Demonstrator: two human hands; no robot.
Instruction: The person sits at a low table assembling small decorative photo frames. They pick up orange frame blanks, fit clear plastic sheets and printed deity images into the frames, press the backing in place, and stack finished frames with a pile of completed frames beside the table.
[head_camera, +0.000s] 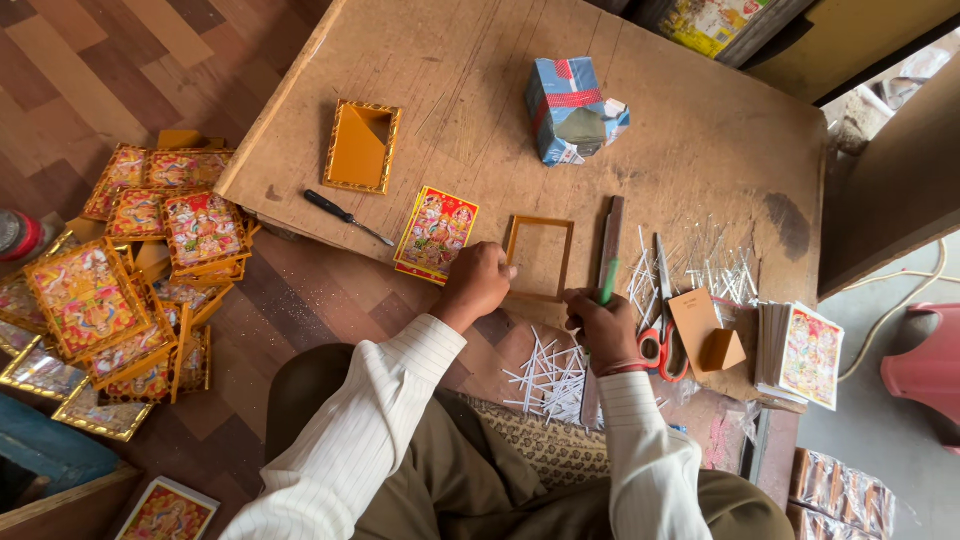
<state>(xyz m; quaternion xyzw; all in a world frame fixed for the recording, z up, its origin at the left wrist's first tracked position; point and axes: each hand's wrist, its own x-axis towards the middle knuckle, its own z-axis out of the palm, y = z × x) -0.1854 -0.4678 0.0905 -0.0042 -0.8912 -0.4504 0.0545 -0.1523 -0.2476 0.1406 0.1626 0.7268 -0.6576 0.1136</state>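
On the table's near edge (300, 215), left hand (476, 283) presses curled fingers on the frame's (540, 258) left side. Right hand (600, 325), just right of it, is fisted round a green pen (608, 283). Print (436, 233) and scissors (660, 330) flank closely; bare board lies beyond, up to the box (570, 110).

I saw the empty frame (540, 258) lying on the desk (700, 130) between the picture card (437, 233) on its left and the scissors (660, 320) on its right. The carton (568, 108) stood behind it, and framed pictures (120, 280) were piled on the floor (70, 60) left of the desk.
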